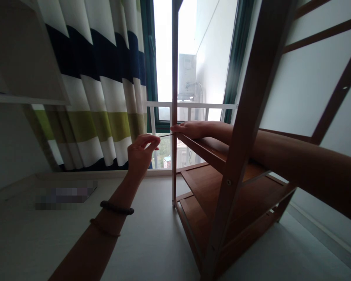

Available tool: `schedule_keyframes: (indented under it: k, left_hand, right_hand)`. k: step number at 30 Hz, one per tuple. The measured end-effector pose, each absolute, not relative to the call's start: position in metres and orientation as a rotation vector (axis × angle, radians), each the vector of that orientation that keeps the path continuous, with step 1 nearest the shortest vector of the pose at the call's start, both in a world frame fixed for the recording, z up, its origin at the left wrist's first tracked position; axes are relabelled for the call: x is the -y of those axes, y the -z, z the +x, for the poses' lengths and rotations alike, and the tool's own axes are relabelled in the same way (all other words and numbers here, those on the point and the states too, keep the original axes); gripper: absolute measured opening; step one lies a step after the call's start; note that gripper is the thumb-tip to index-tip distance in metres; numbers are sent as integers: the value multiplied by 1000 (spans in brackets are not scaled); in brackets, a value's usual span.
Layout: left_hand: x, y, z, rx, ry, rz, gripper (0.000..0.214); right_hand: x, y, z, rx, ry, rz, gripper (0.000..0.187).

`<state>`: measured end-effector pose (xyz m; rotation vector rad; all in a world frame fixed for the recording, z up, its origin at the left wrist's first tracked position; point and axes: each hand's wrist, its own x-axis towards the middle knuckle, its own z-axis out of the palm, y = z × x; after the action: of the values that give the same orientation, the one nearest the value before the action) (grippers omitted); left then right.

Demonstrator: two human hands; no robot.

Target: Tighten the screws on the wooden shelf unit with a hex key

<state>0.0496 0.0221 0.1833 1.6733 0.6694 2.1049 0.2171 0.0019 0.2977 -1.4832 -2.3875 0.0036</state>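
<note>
My left hand (140, 151) nearly closed, fingertips pinching thin dark straight rod (166, 136); other end meets slim brown wooden post (174, 86) at far left corner of brown wooden shelf rack (204, 187). My right hand (190, 129) lies over that corner, fingers touching post, honestly can't tell if gripping. Count: one rod, two dark bands (117, 208) on left wrist. Thick brown near post (245, 117) blocks bit of right forearm. Behind: white-navy-green striped curtain (96, 62), white railing (193, 105).
</note>
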Motion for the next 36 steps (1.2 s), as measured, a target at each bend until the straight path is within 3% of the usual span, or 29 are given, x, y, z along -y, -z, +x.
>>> schedule_keyframes:
  k: [14, 25, 31, 36]
  left_hand:
    - [-26, -177, 47, -436, -1811, 1427, 23]
    - [-26, -177, 50, -637, -1898, 1467, 27]
    - [-18, -188, 50, -862, -1959, 1544, 26]
    - [-5, -203, 46, -719, -1890, 1567, 25]
  right_hand:
    - [-13, -297, 224, 2559, -152, -1431, 61]
    - [-6, -299, 224, 2619, -80, -1434, 69]
    - [-10, -296, 227, 2524, -176, -1430, 64]
    - [-12, -296, 225, 2545, -113, -1420, 60]
